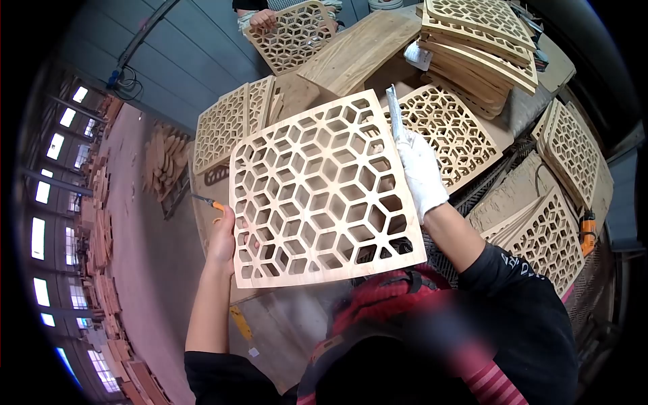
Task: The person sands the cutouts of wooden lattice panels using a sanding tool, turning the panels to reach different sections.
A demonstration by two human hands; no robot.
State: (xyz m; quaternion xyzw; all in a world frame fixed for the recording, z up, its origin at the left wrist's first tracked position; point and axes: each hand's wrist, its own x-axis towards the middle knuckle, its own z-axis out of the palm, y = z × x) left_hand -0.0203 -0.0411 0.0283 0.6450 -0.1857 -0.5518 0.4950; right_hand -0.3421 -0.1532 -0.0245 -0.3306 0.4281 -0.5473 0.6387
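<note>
A pale wooden lattice panel with a cube-pattern cutout is tilted up in front of me. My left hand, bare, grips its left edge; an orange-handled tool with a thin dark tip sticks out above the fingers, its exact kind unclear. My right hand, in a white glove, is closed around a long, flat grey strip-like tool pointing upward, beside the panel's right edge. Whether the right fingers also touch the panel is hidden.
Across the bench a co-worker's hand holds another lattice panel. More panels are stacked at back right, lean at left and lie behind mine. An orange power tool sits far right; a yellow tool lies below.
</note>
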